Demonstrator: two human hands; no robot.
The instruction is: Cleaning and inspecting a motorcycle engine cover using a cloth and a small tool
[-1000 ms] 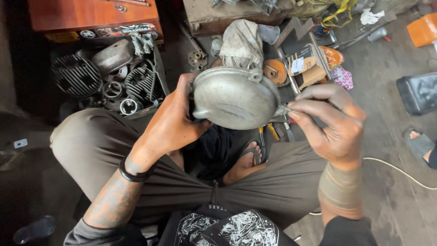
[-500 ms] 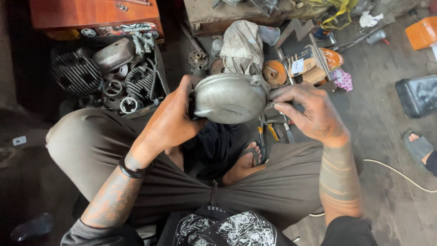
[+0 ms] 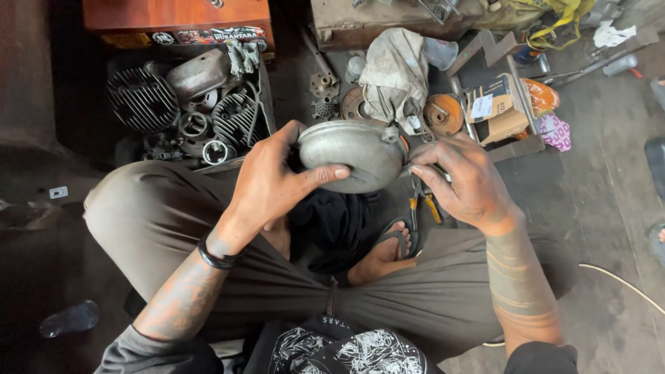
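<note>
Dull grey metal cover (image 3: 350, 154); behind it beige rag (image 3: 395, 76), brown cardboard box (image 3: 493, 107), orange-red wooden cabinet (image 3: 176, 15).

Ahead of the crossed legs the floor (image 3: 596, 201) is crowded. A tray of engine parts (image 3: 187, 111) fills the space left of the left hand (image 3: 267, 183), up against a wooden box (image 3: 173, 14). Straight ahead, a crumpled rag (image 3: 395, 73), gears (image 3: 324, 97) and a round orange part (image 3: 443, 114) lie close together, with a cardboard box (image 3: 495, 107) beside them. Pliers (image 3: 419, 201) lie just under the right hand (image 3: 467, 183). Bare floor opens to the right, crossed only by a white cable (image 3: 623, 284).
</note>
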